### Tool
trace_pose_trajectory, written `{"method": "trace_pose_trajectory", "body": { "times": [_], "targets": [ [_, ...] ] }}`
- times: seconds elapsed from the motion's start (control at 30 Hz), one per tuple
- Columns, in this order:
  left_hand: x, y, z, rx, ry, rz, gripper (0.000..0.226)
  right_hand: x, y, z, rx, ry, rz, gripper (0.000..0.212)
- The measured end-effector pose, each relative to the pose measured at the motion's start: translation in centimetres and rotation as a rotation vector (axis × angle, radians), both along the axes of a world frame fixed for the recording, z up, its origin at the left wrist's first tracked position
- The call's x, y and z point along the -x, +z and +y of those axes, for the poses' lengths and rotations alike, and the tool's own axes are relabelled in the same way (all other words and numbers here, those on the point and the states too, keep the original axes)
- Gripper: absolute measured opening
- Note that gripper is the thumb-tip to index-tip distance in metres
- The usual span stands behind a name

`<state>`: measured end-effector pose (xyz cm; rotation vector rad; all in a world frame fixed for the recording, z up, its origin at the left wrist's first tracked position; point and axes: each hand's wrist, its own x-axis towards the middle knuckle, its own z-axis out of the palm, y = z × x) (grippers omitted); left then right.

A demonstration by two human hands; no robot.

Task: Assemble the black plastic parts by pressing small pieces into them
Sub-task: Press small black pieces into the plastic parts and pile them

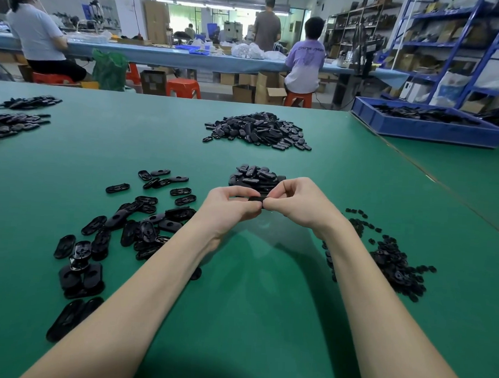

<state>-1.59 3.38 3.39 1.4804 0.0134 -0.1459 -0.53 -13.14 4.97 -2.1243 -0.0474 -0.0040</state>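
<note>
Both hands meet above the green table [239,287], holding one black oval plastic part [256,199] between them. My left hand [228,206] grips its left end with curled fingers. My right hand [294,200] pinches its right end, thumb pressing against the part. Most of the part is hidden by the fingers. Black oval parts [134,227] lie scattered to the left. A heap of small black pieces [392,264] lies to the right. A small stack of oval parts [256,176] sits just beyond my hands.
A bigger pile of black parts [257,129] lies farther back, with more piles [16,121] at the far left. A blue tray [423,128] of black parts stands at the back right. Several people work at a bench beyond the table.
</note>
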Motion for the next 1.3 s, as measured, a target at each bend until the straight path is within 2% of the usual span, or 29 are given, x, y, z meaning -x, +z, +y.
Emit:
{"method": "trace_pose_trajectory", "body": {
  "times": [0.2, 0.3, 0.33, 0.4, 0.5, 0.63, 0.73, 0.87, 1.07, 1.23, 1.3],
  "targets": [
    [-0.4, -0.3, 0.3, -0.098, 0.065, -0.033, 0.019, -0.1, -0.9, 1.1, -0.02, -0.023, -0.059, 0.017],
    [-0.5, -0.4, 0.5, -0.051, 0.068, -0.03, 0.019, 0.0, -0.3, 0.8, -0.034, 0.027, -0.038, 0.011],
    [-0.5, -0.4, 0.6, -0.024, 0.064, -0.021, 0.018, 0.0, -0.2, 0.5, -0.02, 0.056, -0.054, 0.015],
    [-0.6, -0.4, 0.8, 0.027, 0.061, 0.001, 0.018, 0.0, -0.2, 0.3, 0.098, 0.093, -0.138, 0.023],
    [-0.9, -0.2, 1.2, 0.075, 0.051, 0.005, 0.017, -0.3, -0.7, 0.8, 0.251, 0.05, -0.24, 0.017],
    [-2.0, 0.3, 2.4, 0.009, 0.143, -0.06, 0.008, -1.3, -0.8, 1.3, 0.297, -0.125, -0.204, 0.011],
    [-2.8, 0.6, 4.0, 0.071, 0.178, -0.03, 0.006, -2.9, -0.4, 2.3, 0.405, -0.217, -0.162, 0.012],
    [-3.3, 0.5, 5.8, 0.122, 0.193, 0.0, 0.003, -5.7, 0.5, 4.1, 0.523, -0.288, -0.186, 0.021],
    [-3.7, 0.3, 6.5, 0.128, 0.201, 0.012, 0.006, -6.8, 0.6, 4.9, 0.644, -0.319, -0.169, 0.021],
    [-3.6, 0.7, 6.5, 0.116, 0.181, 0.006, 0.007, -4.5, -0.1, 4.7, 0.538, -0.266, -0.182, 0.024],
    [-3.4, 1.0, 6.9, 0.099, 0.189, 0.004, 0.007, -3.0, -0.7, 5.1, 0.469, -0.22, -0.173, 0.017]
  ]
}}
